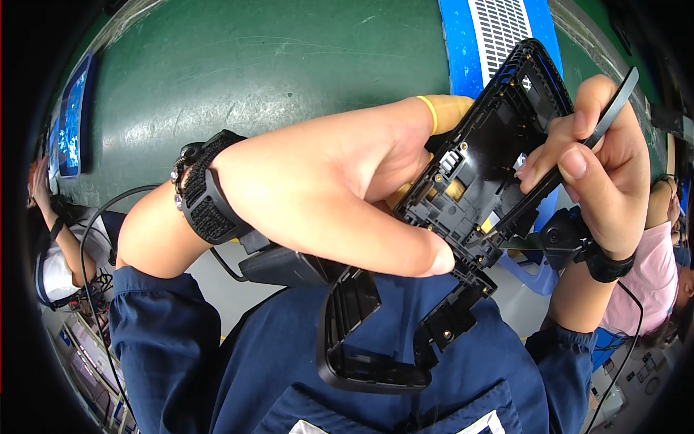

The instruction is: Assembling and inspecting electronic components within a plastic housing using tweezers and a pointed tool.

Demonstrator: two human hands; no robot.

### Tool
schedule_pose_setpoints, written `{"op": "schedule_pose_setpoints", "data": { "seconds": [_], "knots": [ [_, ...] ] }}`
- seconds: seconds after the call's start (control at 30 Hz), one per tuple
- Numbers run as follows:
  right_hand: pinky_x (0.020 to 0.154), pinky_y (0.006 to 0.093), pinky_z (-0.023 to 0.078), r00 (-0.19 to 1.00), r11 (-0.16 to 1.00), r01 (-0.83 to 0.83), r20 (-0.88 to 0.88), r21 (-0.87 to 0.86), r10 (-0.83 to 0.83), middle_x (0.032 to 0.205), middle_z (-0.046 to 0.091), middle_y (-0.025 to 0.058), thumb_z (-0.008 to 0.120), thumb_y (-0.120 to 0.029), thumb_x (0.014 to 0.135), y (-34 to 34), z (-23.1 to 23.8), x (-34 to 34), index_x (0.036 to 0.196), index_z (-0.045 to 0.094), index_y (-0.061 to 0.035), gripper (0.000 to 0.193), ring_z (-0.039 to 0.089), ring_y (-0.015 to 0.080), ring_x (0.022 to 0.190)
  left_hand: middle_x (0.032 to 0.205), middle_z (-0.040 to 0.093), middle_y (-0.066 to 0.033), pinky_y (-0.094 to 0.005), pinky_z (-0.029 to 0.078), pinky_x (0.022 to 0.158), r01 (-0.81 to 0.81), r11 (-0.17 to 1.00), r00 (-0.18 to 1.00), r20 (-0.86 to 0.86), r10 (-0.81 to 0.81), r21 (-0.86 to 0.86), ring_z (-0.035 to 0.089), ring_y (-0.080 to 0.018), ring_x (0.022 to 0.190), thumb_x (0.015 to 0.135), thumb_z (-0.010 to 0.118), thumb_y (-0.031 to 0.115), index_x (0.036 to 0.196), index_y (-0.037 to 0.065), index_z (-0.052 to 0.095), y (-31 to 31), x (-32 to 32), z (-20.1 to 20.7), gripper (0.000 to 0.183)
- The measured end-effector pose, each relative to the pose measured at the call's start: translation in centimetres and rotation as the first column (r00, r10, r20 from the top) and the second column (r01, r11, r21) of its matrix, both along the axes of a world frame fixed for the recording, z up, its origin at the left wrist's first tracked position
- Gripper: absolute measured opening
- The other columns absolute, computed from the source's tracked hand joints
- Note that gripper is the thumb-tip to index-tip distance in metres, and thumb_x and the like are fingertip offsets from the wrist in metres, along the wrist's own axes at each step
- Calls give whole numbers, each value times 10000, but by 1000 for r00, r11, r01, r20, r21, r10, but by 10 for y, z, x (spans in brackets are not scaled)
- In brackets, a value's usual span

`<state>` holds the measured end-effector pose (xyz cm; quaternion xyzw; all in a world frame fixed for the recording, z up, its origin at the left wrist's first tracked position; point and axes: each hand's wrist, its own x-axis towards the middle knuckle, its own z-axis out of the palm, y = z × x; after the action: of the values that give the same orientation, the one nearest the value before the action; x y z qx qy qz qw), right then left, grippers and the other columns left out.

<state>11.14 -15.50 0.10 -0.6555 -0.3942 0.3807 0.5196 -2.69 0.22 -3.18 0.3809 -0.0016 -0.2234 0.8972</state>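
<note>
My left hand (340, 181) grips a black plastic housing (499, 137), thumb across its lower edge and the other fingers behind it. A yellow cot covers one of its fingertips. The housing is tilted, its ribbed inner side facing me, with small brass-coloured inserts and white bits. From its lower end hangs a black angular frame (376, 372) in front of my chest. My right hand (607, 159) pinches a slim dark flat tool (617, 105), perhaps tweezers, at the housing's right edge. Where the tool's working end lies is unclear among the black parts.
Beyond my hands lies a green tabletop (275, 65). A blue panel with a white slotted strip (499, 29) lies at the far right, a blue tray (72, 116) at the left. Cables run from my wrist straps (210, 195). Other people sit at both sides, one in a pink top (643, 282).
</note>
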Motion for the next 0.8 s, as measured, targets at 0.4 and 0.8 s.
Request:
{"op": "schedule_pose_setpoints", "data": {
  "seconds": [0.4, 0.8],
  "knots": [
    [411, 140, 304, 998, 998, -54, 43, 28, 53, 606, 573, 154, 469, -111, 784, 1, -3, 3, 857, 312, -58, 182, 479, 84, 479, 1148, 439, -169, -335, 391, 870, -1, 995, 1000, -10, 2, 100, 472, -216, 1048, 591, 582, -1, 1289, -39, 119, 1, 0, 3, 839],
    [384, 128, 261, 996, 998, -68, 55, -5, 68, 611, 570, 141, 483, -131, 795, 1, -4, 6, 868, 322, -60, 191, 452, 55, 434, 1159, 432, -168, -333, 394, 866, 8, 993, 999, -49, -2, 120, 466, -218, 1056, 591, 580, -3, 1288, -46, 119, 2, 1, 3, 836]
  ]
}}
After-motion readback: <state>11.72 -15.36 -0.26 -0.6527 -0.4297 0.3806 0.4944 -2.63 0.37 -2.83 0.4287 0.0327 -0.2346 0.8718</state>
